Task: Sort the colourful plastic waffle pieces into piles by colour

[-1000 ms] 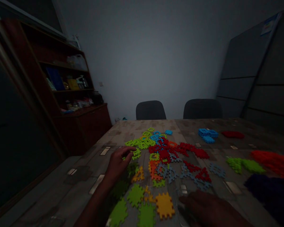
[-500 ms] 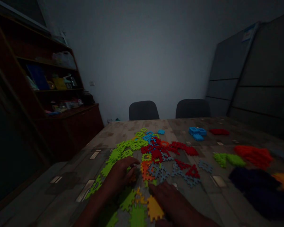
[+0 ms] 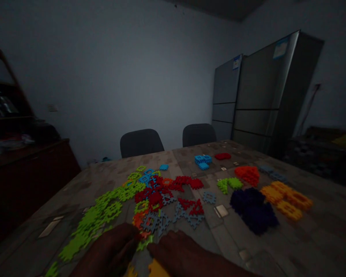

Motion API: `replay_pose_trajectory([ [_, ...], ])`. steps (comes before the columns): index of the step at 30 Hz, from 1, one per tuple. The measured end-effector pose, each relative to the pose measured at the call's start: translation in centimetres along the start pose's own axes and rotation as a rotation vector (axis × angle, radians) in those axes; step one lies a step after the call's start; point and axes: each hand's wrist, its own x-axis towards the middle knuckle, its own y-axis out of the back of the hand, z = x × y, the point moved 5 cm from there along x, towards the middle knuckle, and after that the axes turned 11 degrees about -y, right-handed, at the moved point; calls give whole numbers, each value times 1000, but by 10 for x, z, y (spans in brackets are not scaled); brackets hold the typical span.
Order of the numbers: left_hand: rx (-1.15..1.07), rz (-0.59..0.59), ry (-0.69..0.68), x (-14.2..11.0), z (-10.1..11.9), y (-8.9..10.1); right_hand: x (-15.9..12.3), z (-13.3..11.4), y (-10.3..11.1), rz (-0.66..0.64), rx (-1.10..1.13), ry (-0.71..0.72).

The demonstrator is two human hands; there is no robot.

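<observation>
Both hands rest low on the patterned table (image 3: 276, 246), at the near edge of a loose spread of toothed plastic tiles. My left hand (image 3: 112, 250) is curled, knuckles up, touching an orange tile (image 3: 138, 220) and next to the green tiles (image 3: 103, 209). My right hand (image 3: 184, 256) lies flat, fingers pointing left, over a yellow tile (image 3: 157, 269). Grey tiles (image 3: 161, 221) and red tiles (image 3: 155, 197) lie just beyond the fingers. The light is dim, so what the left fingers hold is hidden.
Sorted heaps lie to the right: blue (image 3: 203, 161), red (image 3: 222, 156), orange-red (image 3: 248, 174), green (image 3: 229, 184), purple (image 3: 253, 209), yellow-orange (image 3: 285, 200). Two dark chairs (image 3: 141, 142) stand at the far side. Tall grey cabinets (image 3: 265, 96) are right, a wooden sideboard (image 3: 23, 169) left.
The view has swung right, bringing the cabinets and sorted heaps into sight. My left hand drew back from the green tiles toward me, and my right hand slid left beside it.
</observation>
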Motion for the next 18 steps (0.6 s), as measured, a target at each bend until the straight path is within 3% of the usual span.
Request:
replay_pose_trajectory([
  [2,-17,-16,23,0,1,-3,0,0,-2,26,-2,1],
  [6,-29,-23,40,0,3,-1,6,-3,0,-85,-46,-33],
  [8,-38,-15,35,1,6,1,6,-4,14,-144,-1,-11],
  [11,-51,-13,54,1,7,1,-4,3,57,-182,203,36],
  [14,-26,-38,101,-1,1,-2,-28,36,111,-170,372,-42],
  [18,57,-27,90,-8,-13,-7,-87,121,162,-108,325,-345],
])
